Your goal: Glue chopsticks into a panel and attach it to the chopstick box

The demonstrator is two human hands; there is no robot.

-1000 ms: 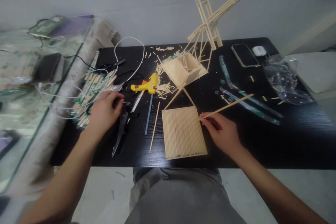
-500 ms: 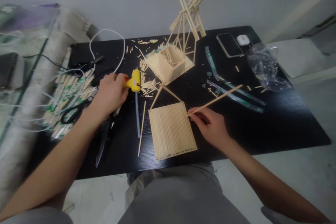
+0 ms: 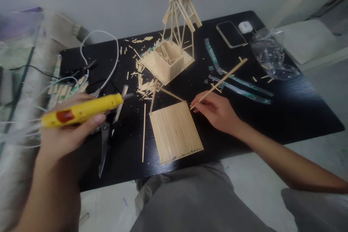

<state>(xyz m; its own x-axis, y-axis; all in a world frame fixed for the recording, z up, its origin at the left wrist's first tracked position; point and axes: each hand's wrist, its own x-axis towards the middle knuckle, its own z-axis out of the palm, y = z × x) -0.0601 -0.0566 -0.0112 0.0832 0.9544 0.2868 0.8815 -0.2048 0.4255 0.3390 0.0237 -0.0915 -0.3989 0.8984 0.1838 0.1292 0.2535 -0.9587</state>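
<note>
My left hand (image 3: 67, 130) is closed around a yellow hot glue gun (image 3: 87, 109), its nozzle pointing right above the table. Between the fingertips of my right hand (image 3: 216, 110) is a thin wooden stick (image 3: 223, 79), slanting up to the right. Just left of that hand lies a square panel of wooden sticks (image 3: 176, 132), with two sticks joined in a peak at its far edge. A loose wooden stick (image 3: 144, 134) rests to the panel's left. Behind stands a windmill-like stick model (image 3: 170, 65) with crossed blades and a box on its base.
Scissors (image 3: 104, 145) lie under and beside my left hand, near a white cable (image 3: 118, 49). Cut stick scraps (image 3: 146, 87) are scattered by the model. A phone (image 3: 231, 34), a white earbud case (image 3: 245, 27), plastic wrappers (image 3: 240, 90) and a clear bag (image 3: 268, 52) occupy the table's right.
My left hand has lifted the glue gun off the table and moved left and nearer, turning its nozzle rightward. My right hand still holds the stick, now tilted more steeply. The view has shifted slightly.
</note>
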